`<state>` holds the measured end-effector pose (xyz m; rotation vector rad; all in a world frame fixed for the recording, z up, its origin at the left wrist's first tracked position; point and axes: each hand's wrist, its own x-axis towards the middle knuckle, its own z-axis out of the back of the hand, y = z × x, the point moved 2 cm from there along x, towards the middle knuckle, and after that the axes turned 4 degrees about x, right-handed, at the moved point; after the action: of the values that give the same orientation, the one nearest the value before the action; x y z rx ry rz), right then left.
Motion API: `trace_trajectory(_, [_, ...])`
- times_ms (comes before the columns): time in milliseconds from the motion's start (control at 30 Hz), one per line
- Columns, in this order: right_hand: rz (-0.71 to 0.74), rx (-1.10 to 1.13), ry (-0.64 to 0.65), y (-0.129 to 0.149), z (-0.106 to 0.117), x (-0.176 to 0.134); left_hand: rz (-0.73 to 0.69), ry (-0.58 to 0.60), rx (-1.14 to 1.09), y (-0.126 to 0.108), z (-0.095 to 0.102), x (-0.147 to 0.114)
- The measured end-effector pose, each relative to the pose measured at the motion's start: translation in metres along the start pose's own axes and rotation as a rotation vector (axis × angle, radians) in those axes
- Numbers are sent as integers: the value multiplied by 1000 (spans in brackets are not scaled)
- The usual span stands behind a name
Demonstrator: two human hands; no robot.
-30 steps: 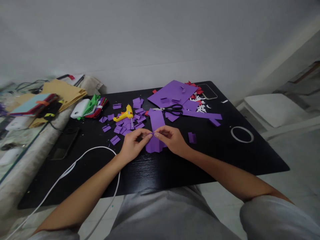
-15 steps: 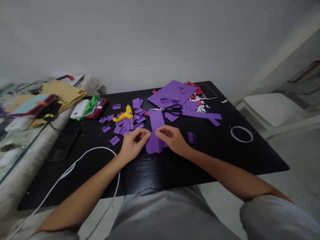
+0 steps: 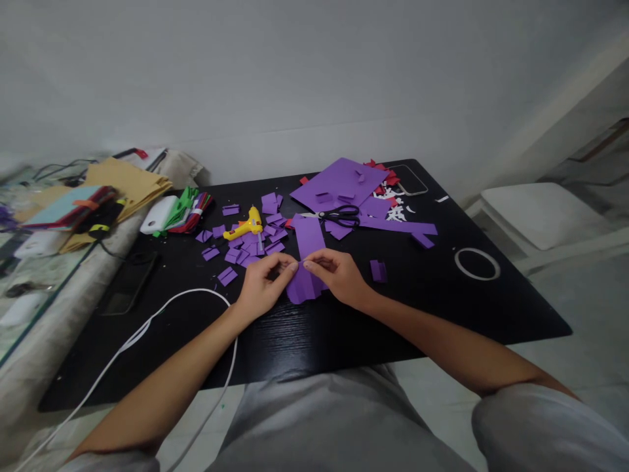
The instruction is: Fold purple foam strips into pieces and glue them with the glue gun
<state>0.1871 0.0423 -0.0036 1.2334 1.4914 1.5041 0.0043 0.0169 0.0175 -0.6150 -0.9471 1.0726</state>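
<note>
A folded strip of purple paper (image 3: 303, 286) is pinched between thumb and fingers of both hands near the table's middle. My left hand (image 3: 266, 280) is closed on its left side, and my right hand (image 3: 339, 275) is closed on its right, thumbs nearly meeting at a crease. Below the hands the paper hangs in shallow folds; a flat purple strip (image 3: 309, 236) stretches away behind them. Black-handled scissors (image 3: 339, 215) lie just beyond. To the left, a yellow glue gun (image 3: 247, 226) rests on many small folded purple pieces (image 3: 238, 254).
A large purple sheet (image 3: 339, 183) lies at the back, beside red and white scraps (image 3: 397, 208). A white ring (image 3: 476, 263) is at the right, a phone (image 3: 130, 285) at the left. A white cable (image 3: 162, 308) loops across the left side. A white stool (image 3: 540, 213) stands beyond the table.
My right hand has shifted slightly left, closer to my left thumb, and the paper's lower folds have changed shape a little. Both hands still pinch it.
</note>
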Motion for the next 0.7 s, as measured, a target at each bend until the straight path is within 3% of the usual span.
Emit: trace_trajectory(700, [-52,-1,-64,3,4,1,159,-38,-5,6,2,4])
